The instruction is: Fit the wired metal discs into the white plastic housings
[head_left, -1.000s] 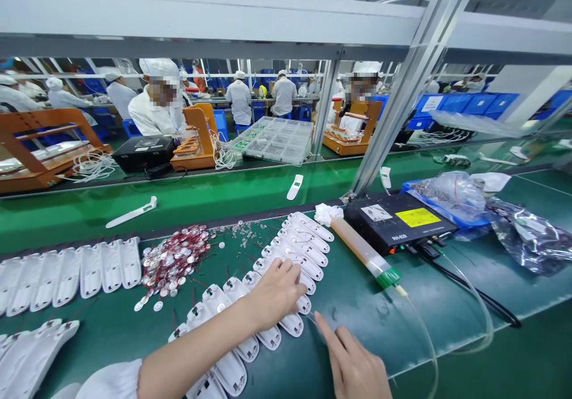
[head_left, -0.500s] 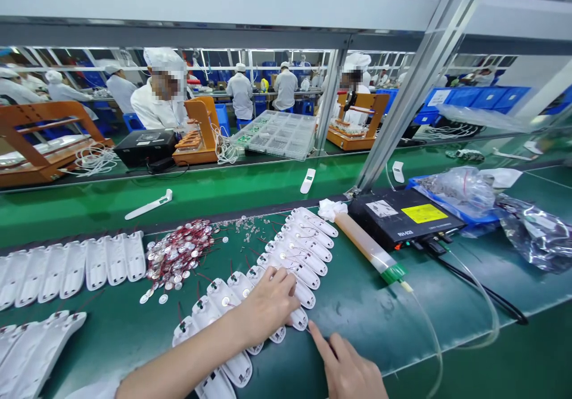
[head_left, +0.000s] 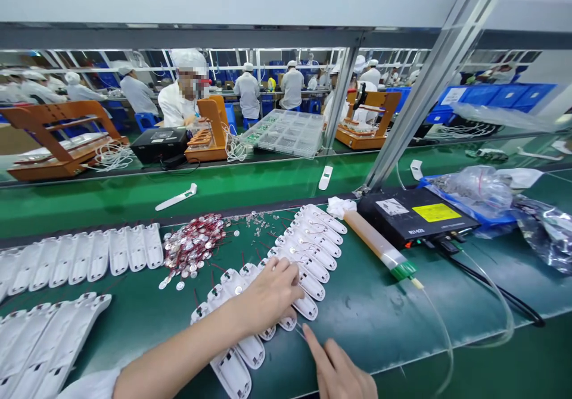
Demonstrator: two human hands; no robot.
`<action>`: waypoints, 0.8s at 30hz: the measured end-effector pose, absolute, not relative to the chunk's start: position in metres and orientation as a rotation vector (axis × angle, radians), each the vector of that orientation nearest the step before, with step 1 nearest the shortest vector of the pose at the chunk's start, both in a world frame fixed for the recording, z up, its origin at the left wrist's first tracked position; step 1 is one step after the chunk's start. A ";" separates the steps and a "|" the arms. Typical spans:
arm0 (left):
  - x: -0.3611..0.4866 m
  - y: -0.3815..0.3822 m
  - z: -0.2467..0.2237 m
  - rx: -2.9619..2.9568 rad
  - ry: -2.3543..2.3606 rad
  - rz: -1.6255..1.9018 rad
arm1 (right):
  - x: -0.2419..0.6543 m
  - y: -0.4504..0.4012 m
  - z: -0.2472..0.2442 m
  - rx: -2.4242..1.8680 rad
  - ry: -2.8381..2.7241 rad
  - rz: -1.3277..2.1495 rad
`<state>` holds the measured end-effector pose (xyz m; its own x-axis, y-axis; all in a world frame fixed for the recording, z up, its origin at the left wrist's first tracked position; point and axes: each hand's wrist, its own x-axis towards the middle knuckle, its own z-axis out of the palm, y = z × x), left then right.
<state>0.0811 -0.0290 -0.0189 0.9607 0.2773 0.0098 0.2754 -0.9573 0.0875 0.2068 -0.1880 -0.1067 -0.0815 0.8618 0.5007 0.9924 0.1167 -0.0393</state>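
Observation:
A slanting row of white plastic shells (head_left: 308, 307) lies on the green bench, with small round discs and thin red wires on them. Across the middle of this row lies my left hand (head_left: 273, 295), its fingers bent and its thumb against the lower end of one shell (head_left: 288, 323). Just below that end is my right hand (head_left: 337, 366), index finger stretched along a thin tool (head_left: 301, 331). Only the tool's tip shows, pointing at the shell. Left of the row sits a pile of round discs with red wires (head_left: 192, 247).
More white shells (head_left: 80, 262) line the left side. Tiny clear parts (head_left: 257, 223) lie behind the pile. At right are a large tube with a hose (head_left: 375, 241), a black control box (head_left: 415, 217) and a blue tray with bags (head_left: 473, 193). Co-workers (head_left: 183, 98) sit beyond a metal post (head_left: 429, 83).
The view has shifted, so the bench appears farther right. Both hands have moved one shell nearer along the row, the tool tip now at that shell's lower end.

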 end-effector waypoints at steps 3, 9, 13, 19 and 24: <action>0.065 -0.028 -0.015 2.995 0.473 -0.035 | 0.197 -0.184 -0.109 -1.773 -2.047 -0.438; 0.053 -0.031 -0.030 3.007 0.524 -0.023 | 0.198 -0.182 -0.110 -1.832 -2.099 -0.441; 0.054 -0.032 -0.033 3.022 0.512 -0.008 | 0.198 -0.181 -0.107 -1.805 -2.170 -0.482; 0.055 -0.032 -0.032 3.050 0.515 -0.019 | 0.198 -0.176 -0.103 -1.718 -2.235 -0.585; 0.056 -0.032 -0.034 3.073 0.499 -0.003 | 0.200 -0.173 -0.104 -1.696 -2.237 -0.626</action>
